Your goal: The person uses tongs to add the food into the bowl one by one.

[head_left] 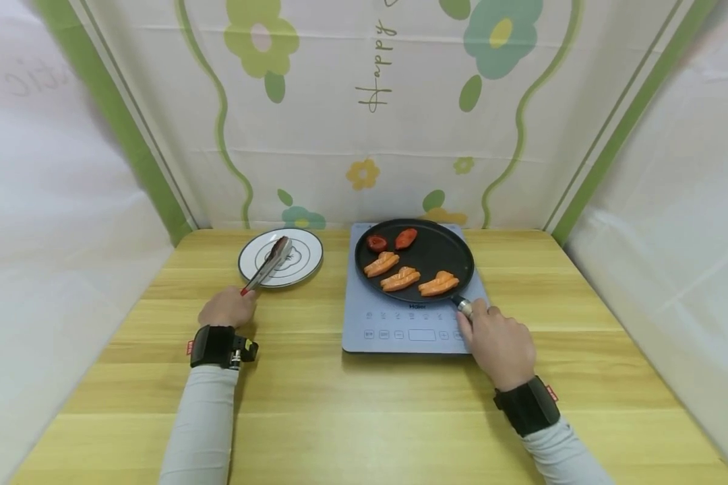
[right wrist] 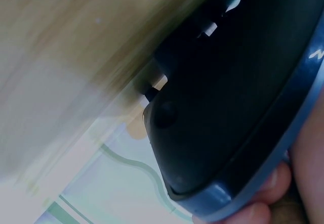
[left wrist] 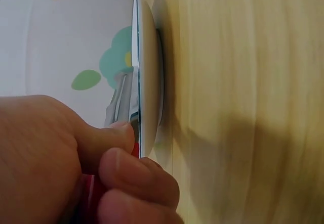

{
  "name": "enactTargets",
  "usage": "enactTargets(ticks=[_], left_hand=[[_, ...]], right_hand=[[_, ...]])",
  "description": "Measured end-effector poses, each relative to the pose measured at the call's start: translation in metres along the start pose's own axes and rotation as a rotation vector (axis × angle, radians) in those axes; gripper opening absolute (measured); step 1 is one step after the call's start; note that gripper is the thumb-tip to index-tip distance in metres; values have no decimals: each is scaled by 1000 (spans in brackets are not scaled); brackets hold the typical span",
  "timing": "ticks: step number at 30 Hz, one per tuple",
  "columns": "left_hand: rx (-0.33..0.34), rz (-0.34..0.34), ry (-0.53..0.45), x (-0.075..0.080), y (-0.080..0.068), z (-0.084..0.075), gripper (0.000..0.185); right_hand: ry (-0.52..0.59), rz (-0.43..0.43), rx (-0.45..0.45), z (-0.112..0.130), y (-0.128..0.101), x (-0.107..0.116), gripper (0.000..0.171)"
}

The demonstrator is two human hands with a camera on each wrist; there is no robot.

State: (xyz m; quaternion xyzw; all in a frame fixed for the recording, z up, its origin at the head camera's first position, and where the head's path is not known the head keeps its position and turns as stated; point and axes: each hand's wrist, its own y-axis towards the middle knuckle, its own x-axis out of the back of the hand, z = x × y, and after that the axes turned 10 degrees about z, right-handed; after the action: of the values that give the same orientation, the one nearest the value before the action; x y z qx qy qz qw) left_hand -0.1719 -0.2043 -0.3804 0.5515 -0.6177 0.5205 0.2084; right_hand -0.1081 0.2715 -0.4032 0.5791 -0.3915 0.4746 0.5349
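Left hand [head_left: 227,308] sits lower left of centre in the head view, fingers curled round the red-tipped end of the tongs [head_left: 265,269]. Their metal arms run up and right to the plate [head_left: 251,269], and the tips pinch a dark piece of food [head_left: 278,248] right over the plate's middle. I can't tell if it's touching the plate yet. The left wrist view shows thumb and fingers [left wrist: 136,176] wrapped on the tongs right beside the plate edge [left wrist: 144,82].

Right hand [head_left: 500,340], lower right of centre, is closed on the handle of the pan [head_left: 449,259], which sits on the cooktop [head_left: 412,333]. In the pan: three orange salmon slices [head_left: 401,277] in a row, with two red pieces [head_left: 391,240] behind them near the far rim.

My guess on handling: that food looks small, light and soft, maybe greasy, so a gentle squeeze across its middle beats clamping hard. Tongs are stiff and springy, and gripping near the red end gives reach but less control. The plate looks ceramic, so it's breakable and could skate on the wooden table [head_left: 364,404]. The pan's probably the heavy one, best held by its handle only.
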Motion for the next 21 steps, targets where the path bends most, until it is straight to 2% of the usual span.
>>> enactTargets(ticks=[14, 21], left_hand=[[-25, -43, -15, -6, 5, 13, 51], [-18, -61, -14, -8, 9, 7, 53]], right_hand=[[-3, 9, 9, 2, 3, -2, 41], [-11, -6, 6, 0, 2, -5, 41]])
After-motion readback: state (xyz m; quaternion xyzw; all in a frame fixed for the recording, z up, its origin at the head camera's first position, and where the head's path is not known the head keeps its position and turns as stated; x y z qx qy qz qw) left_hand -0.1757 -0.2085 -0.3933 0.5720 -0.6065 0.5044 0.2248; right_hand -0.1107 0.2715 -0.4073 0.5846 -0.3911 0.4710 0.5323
